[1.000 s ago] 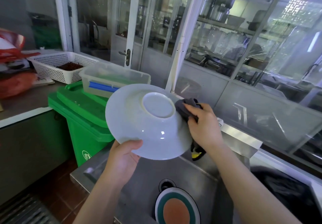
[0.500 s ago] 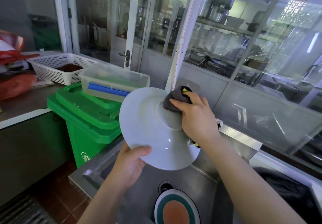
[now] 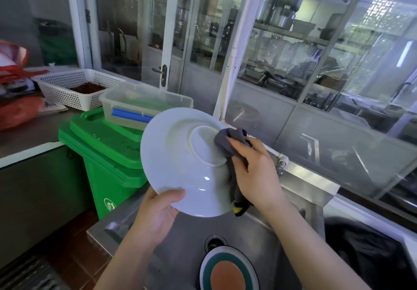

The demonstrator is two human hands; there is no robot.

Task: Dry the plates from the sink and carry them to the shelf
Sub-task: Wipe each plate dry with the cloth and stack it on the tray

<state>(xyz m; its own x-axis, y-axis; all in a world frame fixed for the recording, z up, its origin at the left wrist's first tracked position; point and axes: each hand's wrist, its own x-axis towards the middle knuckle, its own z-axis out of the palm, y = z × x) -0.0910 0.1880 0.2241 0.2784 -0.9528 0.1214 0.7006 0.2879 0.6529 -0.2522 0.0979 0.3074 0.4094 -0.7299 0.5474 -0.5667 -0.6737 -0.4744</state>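
A white plate (image 3: 173, 159) is held up above the steel sink (image 3: 185, 240), its underside and foot ring turned toward me. My left hand (image 3: 155, 215) grips its lower rim, thumb on the near face. My right hand (image 3: 252, 172) holds a dark grey cloth (image 3: 228, 142) and presses it against the right side of the foot ring. A tail of the cloth with a yellow edge hangs below that hand. A second plate (image 3: 228, 271), with an orange centre and green ring, lies in the sink basin by the drain.
A green wheeled bin (image 3: 106, 154) stands left of the sink, carrying a clear plastic box (image 3: 144, 107). A white perforated basket (image 3: 74, 86) sits on the left counter. Glass partitions and a door run behind the sink. A dark bag (image 3: 370, 256) fills the lower right.
My right hand has wiped the cloth across the plate's foot ring and back to its right side. The plate has tilted and shifted slightly in my left hand.
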